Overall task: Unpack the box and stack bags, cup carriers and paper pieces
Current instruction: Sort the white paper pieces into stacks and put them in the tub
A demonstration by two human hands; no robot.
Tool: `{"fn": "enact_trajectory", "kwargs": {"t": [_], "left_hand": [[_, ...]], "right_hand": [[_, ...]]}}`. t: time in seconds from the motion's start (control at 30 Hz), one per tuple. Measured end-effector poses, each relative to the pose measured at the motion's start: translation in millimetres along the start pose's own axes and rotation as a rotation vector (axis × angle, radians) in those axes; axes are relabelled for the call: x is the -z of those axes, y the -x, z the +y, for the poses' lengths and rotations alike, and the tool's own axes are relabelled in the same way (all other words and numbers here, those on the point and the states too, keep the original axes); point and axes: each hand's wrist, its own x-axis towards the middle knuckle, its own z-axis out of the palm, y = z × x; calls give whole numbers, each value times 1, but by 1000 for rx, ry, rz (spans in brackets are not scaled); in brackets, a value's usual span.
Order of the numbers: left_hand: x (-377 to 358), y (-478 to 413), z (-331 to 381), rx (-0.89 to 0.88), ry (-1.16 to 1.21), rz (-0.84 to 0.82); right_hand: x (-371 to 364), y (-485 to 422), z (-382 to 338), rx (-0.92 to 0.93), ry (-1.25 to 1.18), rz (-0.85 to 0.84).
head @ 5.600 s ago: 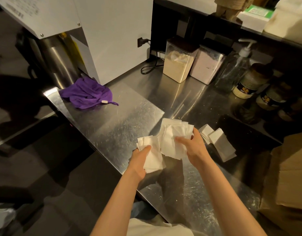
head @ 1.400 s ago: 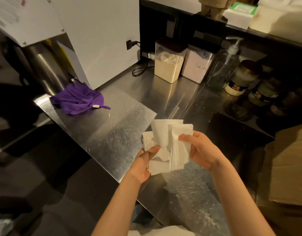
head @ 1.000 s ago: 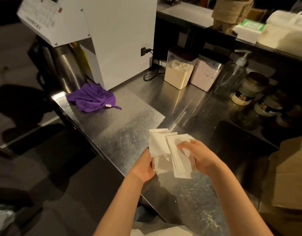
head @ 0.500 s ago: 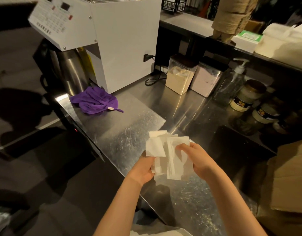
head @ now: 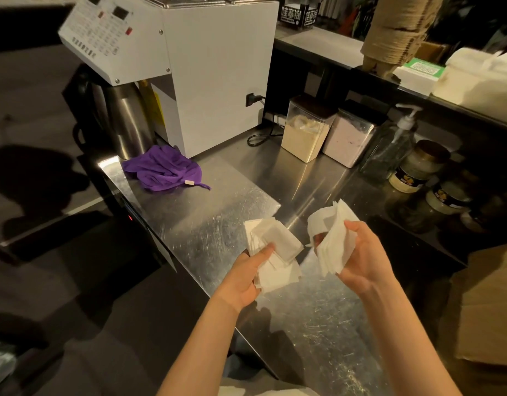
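Head view: left hand pinches one fanned bundle of white paper pieces under its thumb, right hand clamps another white paper bundle, apart.

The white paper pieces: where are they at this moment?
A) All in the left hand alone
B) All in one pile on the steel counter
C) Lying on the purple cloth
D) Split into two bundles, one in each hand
D: the left hand grips one bundle of white paper pieces and the right hand grips a second bundle, the two held apart above the scratched steel counter.
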Motion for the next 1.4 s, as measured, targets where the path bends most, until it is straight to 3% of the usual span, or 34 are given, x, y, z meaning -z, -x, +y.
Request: {"fn": "enact_trajectory", "kwargs": {"t": [0.17, 0.33, 0.43, 0.97, 1.17, 1.4], "left_hand": [[0, 1, 1, -5, 37, -2], [2, -1, -1, 9, 32, -3], [2, -1, -1, 9, 31, -19], [-1, 5, -1, 15, -41, -57], [-2, 8, -1, 26, -77, -76], [0, 5, 1, 29, -34, -53]], "right_hand": [[-5, 5, 6, -125, 148, -44], [-11, 7, 12, -147, 413, 27], [-12, 6, 13, -161, 407, 37], [-12, 9, 10, -127, 14, 80], [-4, 5, 12, -118, -394, 0], [-2, 6, 8, -82, -417, 94]]}}
